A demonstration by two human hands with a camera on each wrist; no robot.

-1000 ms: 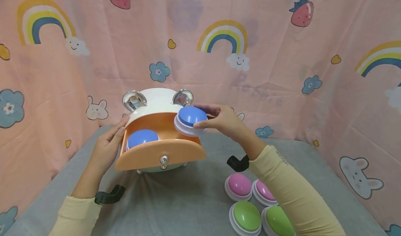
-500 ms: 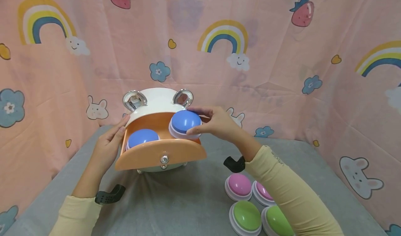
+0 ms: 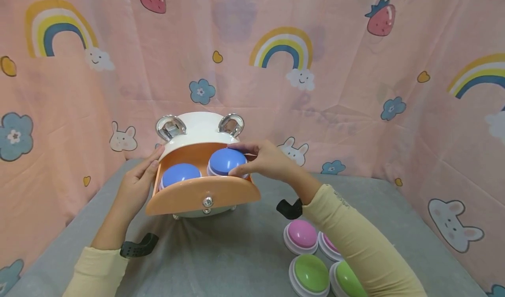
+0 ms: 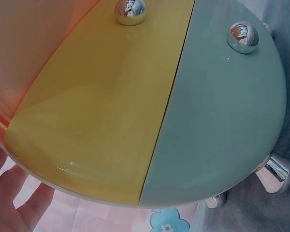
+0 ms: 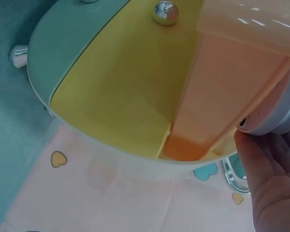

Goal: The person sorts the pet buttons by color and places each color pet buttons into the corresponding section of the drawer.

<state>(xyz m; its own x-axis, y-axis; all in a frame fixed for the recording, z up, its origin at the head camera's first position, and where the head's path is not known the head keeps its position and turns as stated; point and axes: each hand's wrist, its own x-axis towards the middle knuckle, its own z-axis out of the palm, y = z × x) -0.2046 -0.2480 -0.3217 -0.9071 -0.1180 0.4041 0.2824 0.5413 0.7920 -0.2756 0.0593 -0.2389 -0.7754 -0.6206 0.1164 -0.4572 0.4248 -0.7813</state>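
Note:
A round alarm-clock-shaped drawer box [image 3: 201,128] stands on chrome feet, with its top orange drawer [image 3: 177,199] pulled out. One blue dome push button [image 3: 180,173] with a white base lies in the drawer's left half. My right hand [image 3: 266,160] pinches a second blue push button [image 3: 226,161] between thumb and fingers, low over the drawer's right half. The right wrist view shows its white base [image 5: 278,108] just at the drawer's side wall. My left hand [image 3: 136,185] rests with extended fingers [image 4: 36,205] against the box's left side.
Below the open drawer are a yellow drawer [image 4: 101,106] and a green drawer [image 4: 222,106], both closed. On the grey cloth [image 3: 221,257], at right, sit pink push buttons [image 3: 302,234] and green push buttons [image 3: 311,273], partly under my right forearm. A pink printed curtain [image 3: 347,69] hangs behind.
My right hand has moved left and down, bringing the blue push button from above the drawer's right edge down into its opening. My left hand stays on the box's side.

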